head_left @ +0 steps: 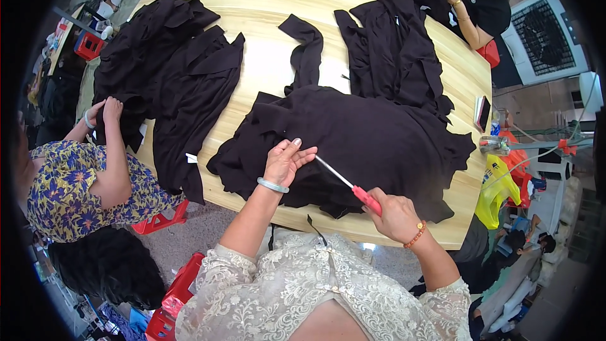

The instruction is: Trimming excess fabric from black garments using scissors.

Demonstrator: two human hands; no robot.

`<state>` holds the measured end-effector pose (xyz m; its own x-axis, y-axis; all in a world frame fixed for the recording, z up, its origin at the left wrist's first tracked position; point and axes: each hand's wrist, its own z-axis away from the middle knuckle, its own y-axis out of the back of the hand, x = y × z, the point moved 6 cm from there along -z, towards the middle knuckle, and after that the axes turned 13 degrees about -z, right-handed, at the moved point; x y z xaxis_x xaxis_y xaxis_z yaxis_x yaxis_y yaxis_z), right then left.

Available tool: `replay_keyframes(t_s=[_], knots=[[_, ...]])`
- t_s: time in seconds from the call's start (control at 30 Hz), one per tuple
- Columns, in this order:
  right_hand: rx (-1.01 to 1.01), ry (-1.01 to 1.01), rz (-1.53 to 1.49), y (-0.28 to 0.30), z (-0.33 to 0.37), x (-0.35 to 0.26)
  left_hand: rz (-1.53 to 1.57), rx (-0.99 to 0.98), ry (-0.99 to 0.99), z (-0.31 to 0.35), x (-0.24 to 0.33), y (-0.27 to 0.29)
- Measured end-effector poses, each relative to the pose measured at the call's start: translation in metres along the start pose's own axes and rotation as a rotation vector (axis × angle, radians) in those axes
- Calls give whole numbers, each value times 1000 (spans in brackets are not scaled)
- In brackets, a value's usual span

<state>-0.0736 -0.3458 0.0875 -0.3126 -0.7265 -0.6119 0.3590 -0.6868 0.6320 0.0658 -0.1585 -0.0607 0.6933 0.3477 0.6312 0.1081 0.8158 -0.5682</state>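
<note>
My right hand (396, 216) is closed round the red handle of a screwdriver-like tool (336, 172) with a long thin metal shaft. The shaft slants up and left, its tip reaching the fingertips of my left hand (288, 161). Thumb and fingers of my left hand are drawn together in a pinch; what they hold, if anything, is too small to tell. Both hands are over a broad heap of black fabric (379, 132), which lies rumpled on the wooden table (265, 19) in front of me.
More black garments lie at left (170, 57) and at the back right (398, 50), with a black strip (307, 50) between. One person (95, 170) handles fabric at left, another (483, 6) at far right. A yellow bag (495, 192) hangs by the right edge; a red stool (180, 300) stands lower left.
</note>
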Motion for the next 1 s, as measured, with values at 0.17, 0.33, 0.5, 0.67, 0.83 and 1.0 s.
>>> replay_keyframes(t_s=[0.17,0.33,0.5,0.67,0.83,1.0], knots=[[30,85,56,1,-39,-30,-55,-2,-53,-4,-4,5],[-101,90,93,-1,-22,-27,-38,-8,-20,-6,-6,16],[-49,53,12,-9,8,-1,-495,77,53,8,-5,10],[123,63,-76,-3,18,9,-1360,-35,-359,45,3,-5],[85,71,-21,0,21,12,-1492,11,-140,39,-13,24],[61,85,-12,-4,20,18,-847,-59,-108,38,-16,9]])
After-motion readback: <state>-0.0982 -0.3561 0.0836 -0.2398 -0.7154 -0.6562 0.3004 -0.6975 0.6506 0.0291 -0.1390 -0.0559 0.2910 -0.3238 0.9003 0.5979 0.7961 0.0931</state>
